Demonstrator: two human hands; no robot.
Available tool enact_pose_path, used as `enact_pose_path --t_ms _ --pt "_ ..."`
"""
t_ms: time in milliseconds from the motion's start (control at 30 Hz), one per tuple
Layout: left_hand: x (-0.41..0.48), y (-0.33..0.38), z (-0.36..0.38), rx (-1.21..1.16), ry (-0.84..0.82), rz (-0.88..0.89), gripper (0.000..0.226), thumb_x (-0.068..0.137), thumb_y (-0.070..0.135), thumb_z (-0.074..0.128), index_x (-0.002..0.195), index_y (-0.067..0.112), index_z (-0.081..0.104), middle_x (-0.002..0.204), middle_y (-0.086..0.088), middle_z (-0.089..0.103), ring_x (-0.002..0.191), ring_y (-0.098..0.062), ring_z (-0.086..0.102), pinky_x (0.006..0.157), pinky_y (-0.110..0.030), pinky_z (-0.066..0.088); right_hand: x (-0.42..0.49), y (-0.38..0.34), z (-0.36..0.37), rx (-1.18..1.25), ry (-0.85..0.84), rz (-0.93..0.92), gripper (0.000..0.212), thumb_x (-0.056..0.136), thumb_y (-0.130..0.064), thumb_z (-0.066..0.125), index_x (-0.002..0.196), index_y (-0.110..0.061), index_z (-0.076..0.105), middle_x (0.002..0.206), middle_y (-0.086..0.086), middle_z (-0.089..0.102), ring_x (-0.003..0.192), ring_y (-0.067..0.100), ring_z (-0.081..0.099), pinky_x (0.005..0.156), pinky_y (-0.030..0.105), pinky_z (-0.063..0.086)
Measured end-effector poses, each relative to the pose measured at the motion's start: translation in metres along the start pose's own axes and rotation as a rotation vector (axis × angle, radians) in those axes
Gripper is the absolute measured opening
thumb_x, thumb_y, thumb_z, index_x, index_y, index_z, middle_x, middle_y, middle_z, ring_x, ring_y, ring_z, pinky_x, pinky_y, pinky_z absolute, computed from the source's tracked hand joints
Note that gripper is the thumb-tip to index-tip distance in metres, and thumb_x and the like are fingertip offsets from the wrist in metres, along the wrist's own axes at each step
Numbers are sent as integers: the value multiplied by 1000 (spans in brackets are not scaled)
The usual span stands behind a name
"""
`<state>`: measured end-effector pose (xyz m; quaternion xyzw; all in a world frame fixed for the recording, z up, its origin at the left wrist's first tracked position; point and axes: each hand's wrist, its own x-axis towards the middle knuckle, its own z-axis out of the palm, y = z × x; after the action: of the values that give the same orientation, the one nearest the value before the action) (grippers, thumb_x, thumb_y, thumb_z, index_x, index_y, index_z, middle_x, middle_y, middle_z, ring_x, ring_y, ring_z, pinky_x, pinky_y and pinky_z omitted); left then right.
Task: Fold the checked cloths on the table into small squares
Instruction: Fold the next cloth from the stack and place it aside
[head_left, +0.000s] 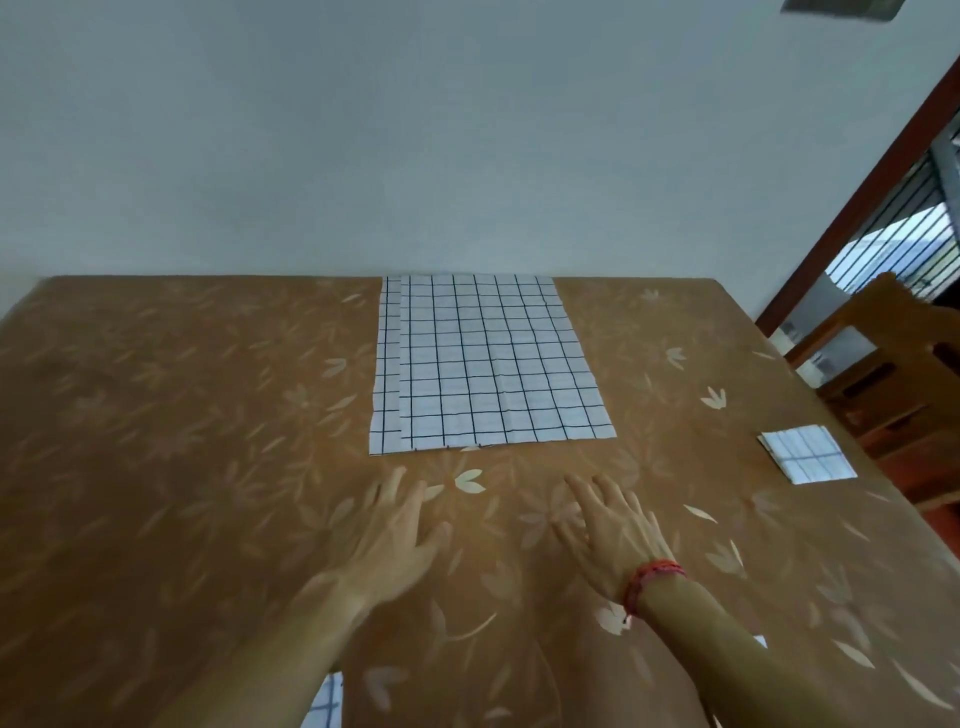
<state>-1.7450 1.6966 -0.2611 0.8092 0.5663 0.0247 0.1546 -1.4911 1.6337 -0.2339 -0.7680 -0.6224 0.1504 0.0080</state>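
On the brown flowered table, at its far edge against the wall, the big checked cloth lies flat, seemingly folded once since a narrow strip of a lower layer shows along its left side, while one finished small square sits well apart to the right near the table edge. My left hand and right hand are both empty, fingers spread, held just short of the cloth's near edge without touching it. I judge I am between folds: next I need to take the two near corners and carry them evenly to the far edge, keeping the grid lines matched.
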Motion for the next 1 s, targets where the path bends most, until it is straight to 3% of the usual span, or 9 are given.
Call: enact_pose_path --t_ms 67,167,233,333,433,533,733,867,1000 --pt "19 -2 12 3 -10 -25 59 87 65 32 132 29 41 152 2 23 137 -20 30 98 -46 43 23 11 10 -8 1 0 54 95 -55 36 145 -38 22 150 2 27 133 26 33 104 41 33" --pt "47 -1 25 -55 32 -30 42 92 55 44 119 23 47 137 1 34 128 -21 37 90 -40 46 54 23 21 -8 8 9 53 94 -54 36 143 -36 25 148 4 29 134 26 31 105 42 31" --pt "63 -2 32 -70 39 -37 45 93 53 46 125 22 46 141 -2 33 134 -25 32 100 -41 41 70 28 26 4 18 14 54 92 -54 37 142 -36 28 144 4 33 133 25 31 106 42 30" --pt "83 -2 41 -46 -16 -56 61 95 58 39 146 24 31 160 -9 11 148 -26 6 116 -42 22 91 38 35 32 36 3 51 88 -52 38 138 -40 30 142 4 34 133 25 29 108 44 29" --pt "96 4 44 -60 -50 -67 66 97 58 34 153 27 17 163 -9 -2 149 -24 -8 120 -44 9 110 46 44 -4 39 14 58 90 -55 36 143 -38 23 156 10 15 145 26 11 114 46 23" --pt "105 6 48 -51 -83 -94 68 97 59 32 154 28 11 163 -9 -8 149 -24 -12 120 -44 5 122 52 50 -11 38 18 61 91 -56 35 147 -37 19 160 11 3 148 26 0 114 46 19" --pt "113 3 56 42 -110 -110 68 97 60 28 155 28 8 163 -9 -9 149 -24 -11 121 -47 6 138 59 59 -30 11 20 66 90 -64 27 150 -39 14 161 6 0 148 22 -6 116 45 14" --pt "110 6 59 67 -66 -82 69 98 56 28 155 20 12 163 -6 -2 149 -21 -6 120 -43 6 139 60 60 -150 84 -47 61 93 -59 26 147 -29 26 156 6 20 147 21 9 115 42 19" --pt "103 13 58 88 64 -42 62 101 48 31 148 8 33 159 -7 24 148 -20 14 118 -37 14 131 56 59 -221 209 -117 43 93 -47 30 120 -22 52 130 -5 50 129 15 37 104 35 32"
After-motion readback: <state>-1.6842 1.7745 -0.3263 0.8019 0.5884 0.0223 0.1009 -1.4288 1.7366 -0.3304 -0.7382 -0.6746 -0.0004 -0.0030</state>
